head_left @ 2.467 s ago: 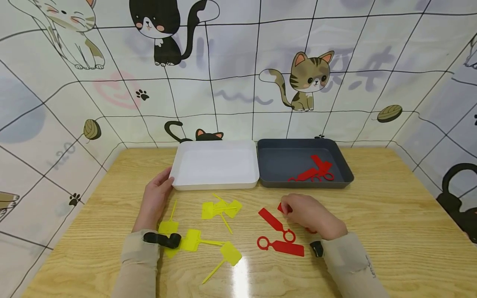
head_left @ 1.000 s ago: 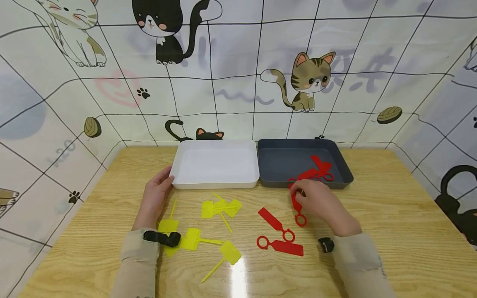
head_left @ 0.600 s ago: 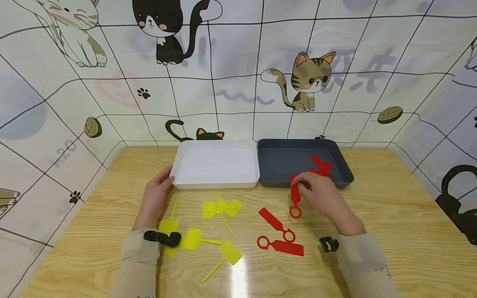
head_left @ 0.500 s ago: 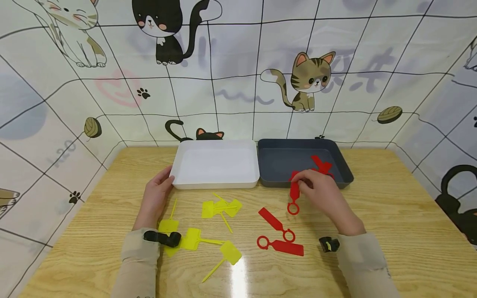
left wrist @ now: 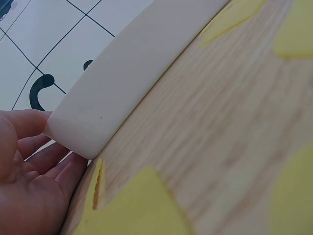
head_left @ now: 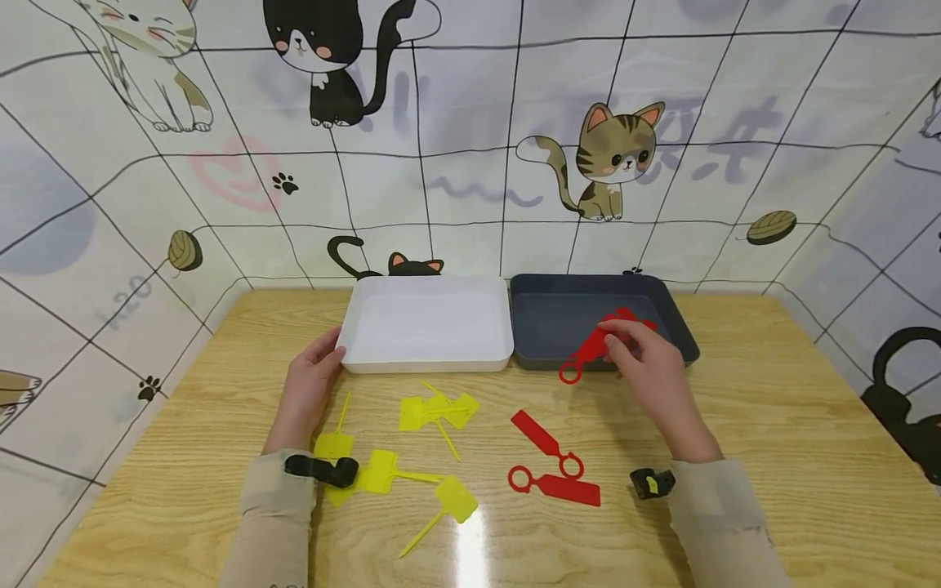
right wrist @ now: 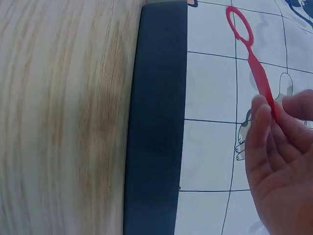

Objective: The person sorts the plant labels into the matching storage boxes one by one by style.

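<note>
My right hand (head_left: 647,359) pinches a red plastic tag (head_left: 590,346) with a ring at one end, above the front wall of the dark grey tray (head_left: 544,314). The ring points toward the front left; in the right wrist view, thumb and fingers hold the tag's flat strip (right wrist: 261,81). Other red tags lie in that tray, largely hidden behind my hand. My left hand (head_left: 309,392) rests against the left end of the white tray (head_left: 426,322), thumb and fingers on its outer side. Two red tags (head_left: 569,489) lie on the table in front of the grey tray.
Several yellow square-headed tags (head_left: 456,500) with thin stems lie on the wooden table (head_left: 772,457), some overlapping, near my left wrist and in front of the white tray. The trays stand side by side near a cat-patterned wall sheet (head_left: 470,122).
My right hand has picked up a red tag from the table and carried it forward over the grey tray, swinging its ring end leftward. My left hand has stayed at the white tray.
</note>
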`<state>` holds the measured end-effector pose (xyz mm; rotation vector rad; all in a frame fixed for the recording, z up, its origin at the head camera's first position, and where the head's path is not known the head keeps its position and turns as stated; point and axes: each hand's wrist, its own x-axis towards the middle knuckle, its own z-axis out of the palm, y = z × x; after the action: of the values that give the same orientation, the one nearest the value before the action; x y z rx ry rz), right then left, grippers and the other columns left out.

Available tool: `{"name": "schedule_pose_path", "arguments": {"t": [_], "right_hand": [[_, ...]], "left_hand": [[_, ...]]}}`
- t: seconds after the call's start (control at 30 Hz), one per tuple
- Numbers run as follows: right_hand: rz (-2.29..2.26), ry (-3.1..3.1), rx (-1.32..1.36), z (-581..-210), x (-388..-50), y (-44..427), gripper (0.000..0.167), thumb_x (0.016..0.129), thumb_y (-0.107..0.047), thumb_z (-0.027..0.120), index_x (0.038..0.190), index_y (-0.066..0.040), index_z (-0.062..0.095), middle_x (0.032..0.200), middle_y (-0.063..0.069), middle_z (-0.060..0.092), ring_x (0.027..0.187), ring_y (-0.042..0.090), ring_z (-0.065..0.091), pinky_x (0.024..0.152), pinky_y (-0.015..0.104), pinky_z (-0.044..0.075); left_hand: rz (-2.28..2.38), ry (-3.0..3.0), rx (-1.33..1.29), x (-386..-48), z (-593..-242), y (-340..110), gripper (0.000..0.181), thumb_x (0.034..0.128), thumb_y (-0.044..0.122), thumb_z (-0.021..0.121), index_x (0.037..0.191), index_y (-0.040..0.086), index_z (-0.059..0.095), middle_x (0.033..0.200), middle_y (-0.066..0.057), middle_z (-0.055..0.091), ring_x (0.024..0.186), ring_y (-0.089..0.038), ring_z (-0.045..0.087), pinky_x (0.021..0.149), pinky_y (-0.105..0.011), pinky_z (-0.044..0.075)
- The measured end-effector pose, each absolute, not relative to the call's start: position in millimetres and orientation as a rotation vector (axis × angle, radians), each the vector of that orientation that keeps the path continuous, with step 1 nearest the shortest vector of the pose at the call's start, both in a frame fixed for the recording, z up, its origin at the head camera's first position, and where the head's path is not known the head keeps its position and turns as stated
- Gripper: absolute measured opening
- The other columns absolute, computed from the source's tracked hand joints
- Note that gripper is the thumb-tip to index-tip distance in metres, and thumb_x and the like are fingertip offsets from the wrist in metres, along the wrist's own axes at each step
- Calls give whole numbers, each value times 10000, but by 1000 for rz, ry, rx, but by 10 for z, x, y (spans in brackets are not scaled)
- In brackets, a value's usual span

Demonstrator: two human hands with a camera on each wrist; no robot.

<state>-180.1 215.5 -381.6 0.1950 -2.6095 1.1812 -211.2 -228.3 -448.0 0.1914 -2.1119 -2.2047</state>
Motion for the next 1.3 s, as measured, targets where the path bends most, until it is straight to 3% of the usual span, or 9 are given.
{"name": "schedule_pose_path", "arguments": {"t": [0.17, 0.33, 0.5, 0.73, 0.87, 1.03, 1.2, 1.3], "right_hand": [[1323, -2468, 63, -3835, -1826, 2196, 348, 908, -353, 486, 1198, -177, 566, 815, 106, 610, 632, 163, 554, 528, 275, 469], [1517, -2413, -45, -3931, -1852, 2277, 410, 910, -373, 472, 1277, -192, 499, 863, 164, 589, 685, 217, 570, 599, 315, 505], [1693, -2386, -80, -4030, -1884, 2338, 410, 918, -340, 471, 1305, -206, 469, 1073, 150, 550, 679, 281, 574, 638, 337, 509], [1883, -2374, -27, -4082, -1926, 2365, 431, 933, -243, 466, 1346, -130, 415, 1251, 173, 447, 609, 152, 579, 597, 252, 509], [1949, -2404, 29, -4099, -1936, 2369, 474, 934, -269, 461, 1374, -123, 363, 1340, 194, 364, 649, 165, 590, 619, 266, 515], [1979, -2483, 62, -4105, -1965, 2361, 516, 919, -320, 483, 1385, -149, 342, 1341, 177, 367, 694, 214, 597, 653, 271, 514], [1991, -2590, 101, -4080, -1997, 2336, 477, 946, -234, 442, 1392, -117, 321, 1194, 213, 455, 711, 236, 601, 676, 280, 516], [1993, -2571, 109, -4072, -2015, 2326, 436, 954, -183, 421, 1377, -109, 350, 1207, 222, 453, 684, 224, 601, 657, 295, 520]], "left_hand": [[-2208, -2101, 178, -2106, -4462, -2280, 456, 922, 183, 495, 1359, 110, 386, 1402, -64, 334, 1247, -170, 347, 986, -253, 311], [-2209, -2100, 188, -2105, -4465, -2276, 460, 921, 184, 499, 1360, 110, 384, 1403, -62, 334, 1247, -168, 347, 983, -249, 315], [-2217, -2083, 191, -2107, -4480, -2277, 479, 916, 189, 509, 1366, 99, 370, 1406, -72, 329, 1251, -175, 342, 977, -242, 323], [-2218, -2081, 184, -2108, -4486, -2280, 482, 916, 196, 509, 1368, 109, 368, 1410, -67, 323, 1256, -174, 335, 982, -248, 317], [-2213, -2089, 185, -2110, -4478, -2279, 478, 918, 197, 504, 1369, 116, 367, 1412, -58, 322, 1256, -165, 335, 984, -252, 315], [-2221, -2087, 160, -2118, -4473, -2274, 470, 926, 176, 489, 1372, 103, 359, 1414, -67, 316, 1263, -178, 327, 989, -257, 309], [-2238, -2076, 137, -2113, -4476, -2270, 473, 929, 155, 481, 1376, 81, 344, 1420, -88, 301, 1272, -199, 312, 991, -258, 306], [-2250, -2067, 139, -2114, -4478, -2275, 476, 929, 141, 479, 1378, 74, 337, 1421, -93, 298, 1274, -202, 309, 991, -257, 307]]}}
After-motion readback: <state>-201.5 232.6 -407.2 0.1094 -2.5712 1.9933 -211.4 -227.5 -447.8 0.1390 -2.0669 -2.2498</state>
